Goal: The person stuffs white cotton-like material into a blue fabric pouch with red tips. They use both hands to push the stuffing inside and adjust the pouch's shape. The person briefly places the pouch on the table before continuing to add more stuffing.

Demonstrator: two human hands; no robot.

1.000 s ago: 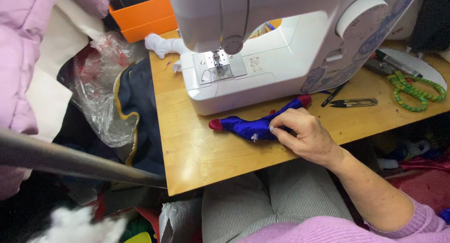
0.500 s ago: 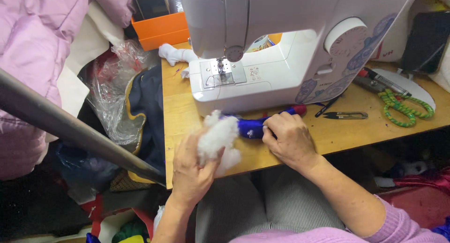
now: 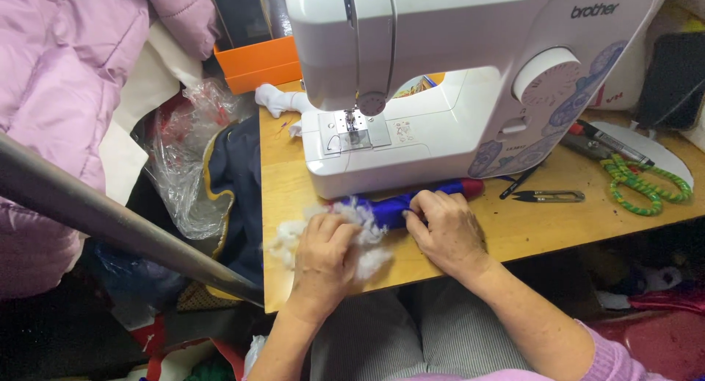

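Note:
A small blue fabric piece with a red end (image 3: 411, 202) lies on the wooden table (image 3: 283, 205) just in front of the white sewing machine (image 3: 440, 80). My right hand (image 3: 446, 232) pinches its middle. A clump of white stuffing (image 3: 367, 241) rests at the piece's left end, and my left hand (image 3: 323, 256) lies on it with fingers curled into the fluff.
Thread snips (image 3: 549, 196) and green-handled scissors (image 3: 639, 181) lie at the right. A dark garment (image 3: 239, 182) and clear plastic bag (image 3: 183, 168) hang off the left edge. An orange box (image 3: 257, 63), a grey pole (image 3: 110, 219) and a pink jacket (image 3: 66, 94) stand left.
My left hand came up from below with the stuffing and set it down on the table at the left end of the blue piece. The right hand stays on the fabric.

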